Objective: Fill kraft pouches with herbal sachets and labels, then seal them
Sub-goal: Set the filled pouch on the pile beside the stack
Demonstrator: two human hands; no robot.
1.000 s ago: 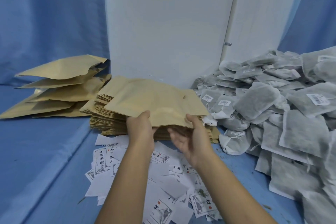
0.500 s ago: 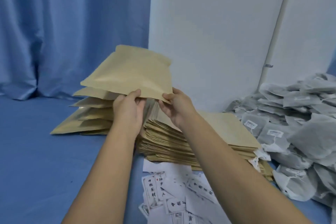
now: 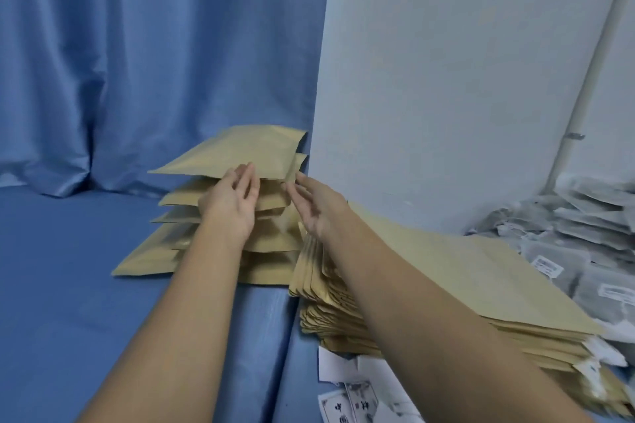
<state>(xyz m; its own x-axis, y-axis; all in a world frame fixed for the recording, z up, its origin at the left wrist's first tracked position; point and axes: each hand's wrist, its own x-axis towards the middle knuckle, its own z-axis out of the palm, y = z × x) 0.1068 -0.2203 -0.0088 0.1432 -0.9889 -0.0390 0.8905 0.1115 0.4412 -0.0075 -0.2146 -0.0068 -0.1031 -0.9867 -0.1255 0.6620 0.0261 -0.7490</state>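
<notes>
Head camera looks down at a tall stack of flat kraft pouches (image 3: 446,268) lying on a blue cloth (image 3: 86,302). Just to the left of that stack sits a pile of puffy filled pouches (image 3: 154,261), one on top of another. The top pouch (image 3: 240,151) of that pile sticks out a bit to the left and tilts up at the back.

The left hand (image 3: 233,197) is wide open over the pile, left of the flat stack. Its fingers (image 3: 248,175) are straight and close together, and they lie flat on the near edge of the top pouch. They do not curl round it. I cannot tell where the thumb is.

The right hand (image 3: 316,203) is open too, and it holds nothing. It reaches out over the left end of the flat stack. Its fingers (image 3: 296,184) are straight and a little apart, and the tips are right at the near right corner of the top pouch. I cannot tell if they touch it.

To the right of the flat stack is a big heap of grey herbal sachets (image 3: 556,261) with small white tags. Just in front of the stack lie loose paper labels (image 3: 347,403) with black print. Behind the stack stands a white wall (image 3: 446,79) with a thin white pipe (image 3: 583,106). A blue curtain (image 3: 137,62) hangs behind the pile, to the left of the wall.
</notes>
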